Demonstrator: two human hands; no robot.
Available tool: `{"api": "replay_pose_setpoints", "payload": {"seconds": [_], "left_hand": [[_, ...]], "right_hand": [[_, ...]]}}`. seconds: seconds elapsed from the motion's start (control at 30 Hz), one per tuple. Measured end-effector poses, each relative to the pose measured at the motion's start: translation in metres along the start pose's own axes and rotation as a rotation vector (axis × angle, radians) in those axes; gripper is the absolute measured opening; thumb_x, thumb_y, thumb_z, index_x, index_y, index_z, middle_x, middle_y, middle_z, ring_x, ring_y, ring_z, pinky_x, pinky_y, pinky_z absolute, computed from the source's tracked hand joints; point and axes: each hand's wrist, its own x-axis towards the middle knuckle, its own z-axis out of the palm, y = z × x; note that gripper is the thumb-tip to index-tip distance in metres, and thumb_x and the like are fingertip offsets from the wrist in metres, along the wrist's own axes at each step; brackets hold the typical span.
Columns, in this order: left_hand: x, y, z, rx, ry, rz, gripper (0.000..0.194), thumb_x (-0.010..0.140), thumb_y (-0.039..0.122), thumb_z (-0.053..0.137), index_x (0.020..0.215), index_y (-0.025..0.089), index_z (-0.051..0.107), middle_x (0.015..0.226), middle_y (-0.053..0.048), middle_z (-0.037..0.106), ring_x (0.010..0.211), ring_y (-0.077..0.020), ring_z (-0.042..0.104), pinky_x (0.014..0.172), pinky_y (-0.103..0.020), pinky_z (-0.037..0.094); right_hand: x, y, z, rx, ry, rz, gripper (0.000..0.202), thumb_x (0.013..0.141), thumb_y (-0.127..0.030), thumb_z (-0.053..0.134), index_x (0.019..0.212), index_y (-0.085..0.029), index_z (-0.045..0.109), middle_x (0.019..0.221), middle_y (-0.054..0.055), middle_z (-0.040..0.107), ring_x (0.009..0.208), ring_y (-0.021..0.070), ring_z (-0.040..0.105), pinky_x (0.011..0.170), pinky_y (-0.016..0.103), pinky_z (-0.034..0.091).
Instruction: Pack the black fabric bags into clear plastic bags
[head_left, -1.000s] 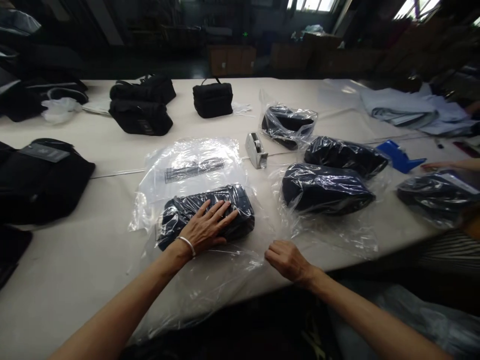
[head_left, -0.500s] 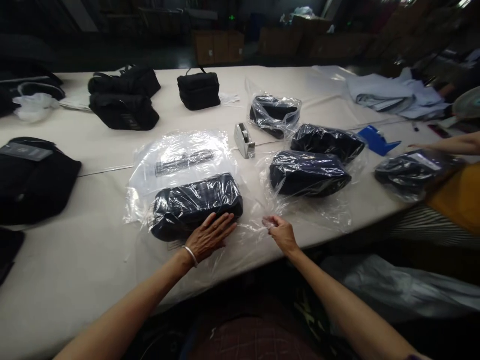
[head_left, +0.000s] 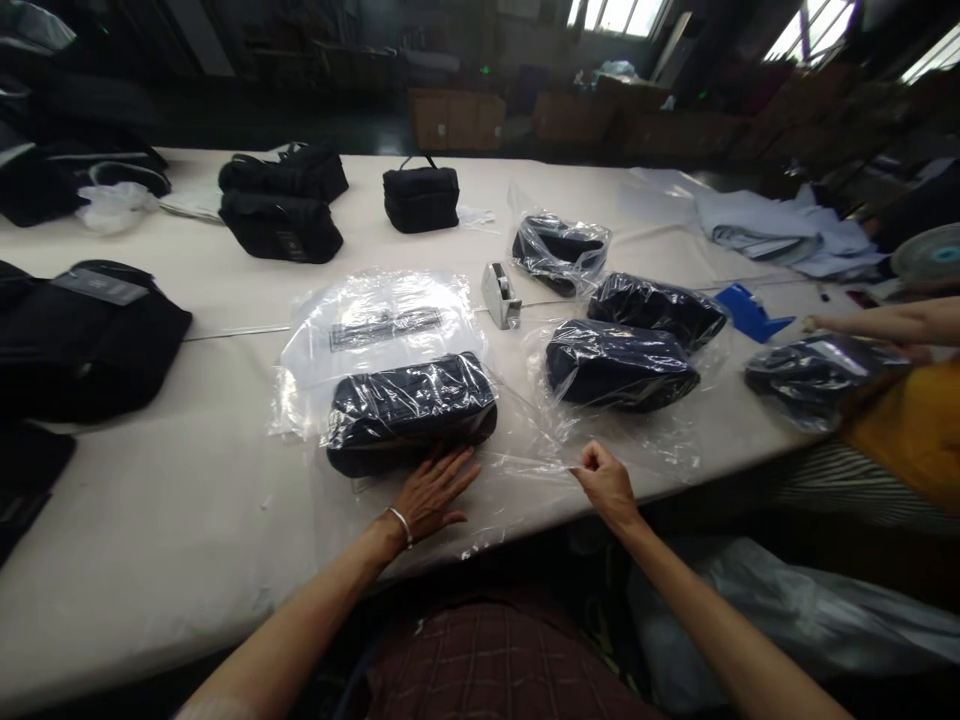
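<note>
A black bag (head_left: 412, 405) lies in front of me inside a clear plastic bag (head_left: 525, 420). My left hand (head_left: 435, 492) rests flat with fingers spread on the plastic, at the near side of the black bag. My right hand (head_left: 606, 485) pinches the clear plastic at its right end, and the film runs taut between the two hands. Behind the black bag, the printed part of the plastic (head_left: 386, 330) lies flat on the table. Just beyond my right hand sits another plastic-wrapped black bag (head_left: 622, 365).
A tape dispenser (head_left: 502, 296) stands mid-table, with a blue dispenser (head_left: 752, 312) further right. Unwrapped black bags (head_left: 281, 225) are at the left and back. At the right, a co-worker's arm (head_left: 885, 322) reaches to a wrapped bag (head_left: 825, 375). Pale sheets (head_left: 780, 235) lie behind.
My right hand has drawn the plastic's end further right, stretching it. My left hand has slid off the black bag's front toward me. The camera view has shifted.
</note>
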Motion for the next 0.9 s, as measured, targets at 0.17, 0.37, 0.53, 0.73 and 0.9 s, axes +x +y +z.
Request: {"api": "replay_pose_setpoints", "payload": {"seconds": [0.17,0.37,0.53,0.73,0.9], "left_hand": [[-0.019,0.002,-0.016,-0.063,0.118,0.014,0.070,0.087,0.045,0.064,0.147,0.021,0.036,0.150,-0.012,0.045,0.138,-0.0252,0.041,0.114,-0.042,0.028],[-0.107,-0.011,-0.082,-0.113,0.594,-0.565,0.056,0.089,0.027,0.062,0.142,0.024,0.043,0.137,-0.012,0.055,0.135,-0.0274,0.044,0.113,-0.046,0.034],[-0.125,-0.035,-0.086,-0.817,0.451,-1.440,0.095,0.074,0.060,0.069,0.147,0.016,0.027,0.150,-0.024,0.036,0.137,-0.0372,0.039,0.106,-0.056,0.041],[-0.110,-0.035,-0.062,-1.442,0.160,-1.537,0.067,0.060,0.062,0.077,0.098,0.010,0.060,0.074,-0.010,0.067,0.064,-0.0216,0.067,0.056,-0.032,0.053],[-0.141,-0.046,-0.073,-1.475,0.241,-1.542,0.053,0.051,0.055,0.082,0.078,0.016,0.058,0.053,0.007,0.052,0.046,-0.0099,0.051,0.046,-0.021,0.040]], "right_hand": [[-0.011,-0.002,-0.009,-0.050,-0.048,-0.091,0.028,0.074,-0.046,0.060,0.067,-0.023,0.047,0.058,-0.004,0.046,0.055,0.0144,0.045,0.057,0.027,0.038],[-0.001,0.043,-0.052,0.140,-0.568,0.251,0.038,0.060,-0.047,0.078,0.084,-0.021,0.065,0.084,0.006,0.071,0.084,0.0256,0.067,0.075,0.034,0.054],[0.044,0.009,-0.032,0.482,-0.571,0.507,0.065,0.066,-0.065,0.076,0.111,-0.019,0.063,0.123,0.018,0.065,0.109,0.0306,0.066,0.087,0.039,0.056],[0.066,-0.032,0.025,0.286,-0.830,0.568,0.044,0.062,-0.048,0.085,0.083,-0.015,0.065,0.080,0.010,0.073,0.065,0.0196,0.067,0.053,0.028,0.054],[0.063,-0.016,0.024,0.319,-0.782,0.563,0.036,0.066,-0.040,0.081,0.071,-0.019,0.053,0.060,-0.003,0.062,0.056,0.0120,0.060,0.049,0.021,0.048]]}}
